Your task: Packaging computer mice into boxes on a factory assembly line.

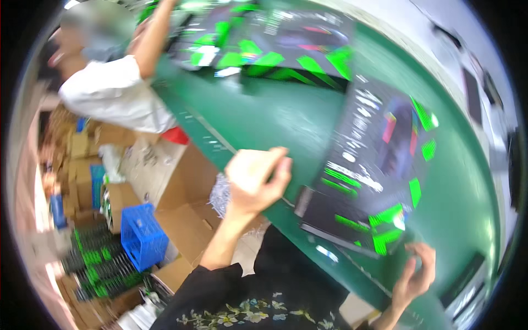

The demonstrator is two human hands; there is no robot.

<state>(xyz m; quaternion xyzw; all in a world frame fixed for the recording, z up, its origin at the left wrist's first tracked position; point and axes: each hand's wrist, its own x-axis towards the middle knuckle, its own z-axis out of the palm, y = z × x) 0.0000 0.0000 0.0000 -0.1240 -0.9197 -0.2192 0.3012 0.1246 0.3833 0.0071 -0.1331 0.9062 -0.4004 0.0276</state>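
My left hand [250, 179] is raised over the near edge of the green table [280, 124], left of the closest box. Its fingers are curled in toward the thumb, and whatever they may hold is hidden. To the right, my right hand [416, 269] hovers by the box's near right corner, fingers bent and thumb apart, with nothing seen between them. Between the hands lies a flat black box [363, 165] with green patches and a printed computer mouse. A small white piece [327, 253] sits near the table edge in front of it.
Similar black-and-green boxes [300, 44] lie farther along the table, where a co-worker in a white sleeve [118, 91] reaches in. Below left are an open carton [190, 203], a blue crate [143, 236] and stacked black-and-green boxes [99, 258]. A dark flat object [465, 280] is at right.
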